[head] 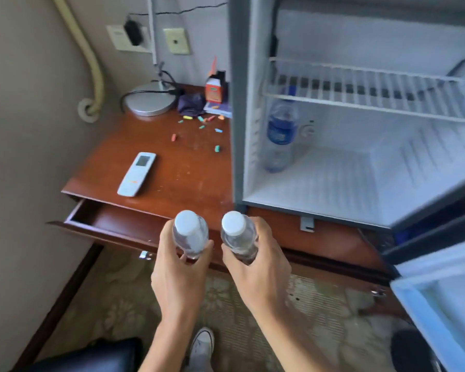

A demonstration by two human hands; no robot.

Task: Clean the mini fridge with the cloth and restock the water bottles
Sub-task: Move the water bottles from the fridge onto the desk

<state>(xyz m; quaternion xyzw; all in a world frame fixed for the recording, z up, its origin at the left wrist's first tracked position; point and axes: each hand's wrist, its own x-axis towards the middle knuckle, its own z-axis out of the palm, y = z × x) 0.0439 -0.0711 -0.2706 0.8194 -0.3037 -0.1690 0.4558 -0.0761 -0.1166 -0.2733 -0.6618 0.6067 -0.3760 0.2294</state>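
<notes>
My left hand (179, 275) grips a clear water bottle (190, 233) with a white cap, held upright in front of the desk edge. Beside it my right hand (255, 269) grips a second white-capped water bottle (238, 234). The mini fridge (320, 183) stands open on the desk to the right, its white interior lit. One bottle with a blue label (281, 132) stands at the back left of the fridge floor, under the wire shelf (365, 89). The purple cloth (191, 104) lies crumpled on the desk near the wall.
The fridge door (440, 296) hangs open at the lower right. A drawer (110, 221) is pulled out of the wooden desk (172, 170). On the desk lie a white remote (137, 173), scattered coloured bits (202, 127), an orange box (214, 88) and a lamp base (149, 102).
</notes>
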